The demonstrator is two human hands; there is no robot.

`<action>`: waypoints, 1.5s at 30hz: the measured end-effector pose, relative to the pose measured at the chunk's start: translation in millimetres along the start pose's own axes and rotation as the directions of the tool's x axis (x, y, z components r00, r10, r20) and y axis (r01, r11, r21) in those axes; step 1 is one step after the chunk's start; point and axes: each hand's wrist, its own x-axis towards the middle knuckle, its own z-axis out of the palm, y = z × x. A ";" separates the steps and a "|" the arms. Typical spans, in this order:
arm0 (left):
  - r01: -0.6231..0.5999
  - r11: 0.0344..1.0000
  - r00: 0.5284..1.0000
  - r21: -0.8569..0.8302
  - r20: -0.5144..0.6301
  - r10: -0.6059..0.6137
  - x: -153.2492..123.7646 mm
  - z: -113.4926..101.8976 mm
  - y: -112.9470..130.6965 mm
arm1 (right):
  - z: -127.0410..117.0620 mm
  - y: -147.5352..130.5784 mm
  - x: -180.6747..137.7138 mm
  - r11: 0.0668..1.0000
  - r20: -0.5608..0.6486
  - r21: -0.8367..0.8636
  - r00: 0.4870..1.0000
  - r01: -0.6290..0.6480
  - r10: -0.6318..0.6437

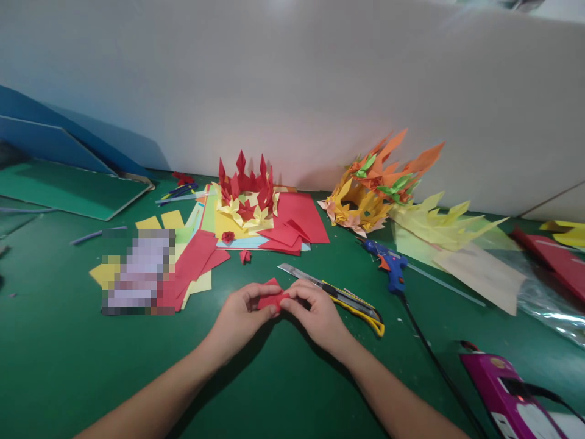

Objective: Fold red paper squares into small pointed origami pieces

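Observation:
A small piece of red paper [270, 299] lies folded between both my hands on the green table [68, 353]. My left hand [242, 314] pinches its left side with thumb and fingers closed. The paper's right side is pinched the same way by my right hand [315, 311]. A yellow utility knife [338, 296] with its blade out lies just behind my right hand. Further back stands a red and yellow paper crown [247, 195] on a stack of coloured sheets.
An orange, yellow and green paper crown [375, 189] sits at the back right beside pale yellow paper spikes [439, 225]. A blue glue gun [390, 265] trails a black cord toward a purple box [507, 390]. Red and yellow sheets [192, 262] lie left. Green boards lean far left.

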 end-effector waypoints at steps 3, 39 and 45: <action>0.026 0.999 0.999 -0.048 -0.019 -0.027 0.6 -0.1 0.1 | -0.4 -0.7 0.3 1.000 0.001 0.004 1.000 -0.012 0.012; -0.295 0.910 0.952 0.291 0.003 0.307 2.1 -3.9 -9.0 | 5.1 -0.4 0.6 0.996 -0.040 -0.045 0.997 -0.071 0.069; -0.259 0.926 0.961 0.274 -0.018 0.274 1.3 -3.7 -6.6 | 6.2 0.6 0.5 0.995 -0.041 -0.023 0.994 -0.099 0.098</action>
